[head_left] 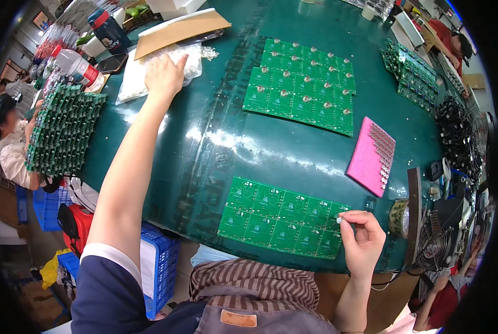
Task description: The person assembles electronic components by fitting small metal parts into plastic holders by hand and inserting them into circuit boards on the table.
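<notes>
At the right end of the circuit panel (pixel 276 219), the right hand (pixel 364 245) pinches a likely light, stiff white component (pixel 339 220), best gripped by its sides; the left hand (pixel 164 77) spreads loosely beyond, hold unclear.

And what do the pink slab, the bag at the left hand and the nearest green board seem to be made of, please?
Pink slab: matte, perhaps foam; its even surface shows no shine.
Bag: likely thin plastic film, somewhat glossy; its edges look see-through.
Nearest green board: probably rigid laminate, satin green coating; it lies flat, with pale pads.
</notes>
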Demonstrator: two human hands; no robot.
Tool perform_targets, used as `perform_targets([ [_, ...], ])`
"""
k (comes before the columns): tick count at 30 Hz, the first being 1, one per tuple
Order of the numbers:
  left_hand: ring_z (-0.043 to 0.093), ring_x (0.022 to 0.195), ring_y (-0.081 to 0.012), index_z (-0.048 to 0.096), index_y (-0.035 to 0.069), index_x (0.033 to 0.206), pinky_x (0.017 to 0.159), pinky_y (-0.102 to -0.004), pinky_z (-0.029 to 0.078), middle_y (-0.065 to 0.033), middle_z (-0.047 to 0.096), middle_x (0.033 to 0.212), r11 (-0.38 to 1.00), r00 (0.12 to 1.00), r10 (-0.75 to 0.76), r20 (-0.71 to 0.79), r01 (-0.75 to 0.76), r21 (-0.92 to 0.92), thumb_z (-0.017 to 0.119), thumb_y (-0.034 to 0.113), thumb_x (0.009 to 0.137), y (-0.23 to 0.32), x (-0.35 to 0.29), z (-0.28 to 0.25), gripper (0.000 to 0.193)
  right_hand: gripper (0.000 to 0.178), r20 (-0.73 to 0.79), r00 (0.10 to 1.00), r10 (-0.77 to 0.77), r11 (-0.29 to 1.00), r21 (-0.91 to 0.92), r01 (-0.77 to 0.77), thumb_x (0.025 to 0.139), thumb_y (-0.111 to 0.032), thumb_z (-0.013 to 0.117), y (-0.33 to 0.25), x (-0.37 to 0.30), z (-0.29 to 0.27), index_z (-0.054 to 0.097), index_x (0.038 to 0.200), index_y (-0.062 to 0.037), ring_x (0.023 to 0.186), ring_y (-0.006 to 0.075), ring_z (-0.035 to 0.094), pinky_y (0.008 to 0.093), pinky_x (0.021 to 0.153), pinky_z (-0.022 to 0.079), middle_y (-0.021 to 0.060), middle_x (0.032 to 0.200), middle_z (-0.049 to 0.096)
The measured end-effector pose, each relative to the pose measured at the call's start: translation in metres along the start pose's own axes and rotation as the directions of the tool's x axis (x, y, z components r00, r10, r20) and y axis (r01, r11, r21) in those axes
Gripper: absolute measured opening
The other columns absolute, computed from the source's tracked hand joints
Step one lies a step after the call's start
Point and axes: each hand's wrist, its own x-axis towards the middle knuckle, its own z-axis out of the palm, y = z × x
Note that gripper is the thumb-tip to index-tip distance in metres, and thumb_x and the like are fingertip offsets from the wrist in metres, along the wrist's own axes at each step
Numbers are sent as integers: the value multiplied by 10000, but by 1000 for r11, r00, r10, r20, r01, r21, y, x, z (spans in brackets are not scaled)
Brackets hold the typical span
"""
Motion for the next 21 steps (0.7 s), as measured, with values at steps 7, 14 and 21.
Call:
perform_targets([
  [7, 570, 854, -385, 534, -31, 879, 761, -454, 450, -251, 576, 868, 981, 982, 189, 15, -188, -52, 391, 464, 895, -5, -15, 19, 515, 123, -115, 993, -26, 996, -91, 15, 749, 124, 581, 9, 10, -8, 587, 857, 68, 817, 140, 590, 239, 749, 467, 108, 859, 615],
  [14, 574, 809, -409, 611, 1, 779, 756, -466, 433, -253, 605, 811, 953, 913, 294, 284, -257, -162, 357, 475, 904, -2, 2, 7, 553, 112, -61, 995, -81, 937, -345, 55, 755, 32, 610, 21, 26, -18, 623, 866, 21, 707, 143, 612, 244, 667, 470, 89, 785, 635],
  [21, 585, 882, -387, 632, -38, 909, 848, -394, 405, -269, 614, 858, 948, 818, 251, 518, -99, -302, 352, 596, 859, -21, 34, 8, 694, 105, 60, 998, -10, 903, -428, 35, 762, 6, 611, 16, 29, -20, 623, 866, 20, 708, 167, 620, 258, 669, 478, 96, 800, 639],
])
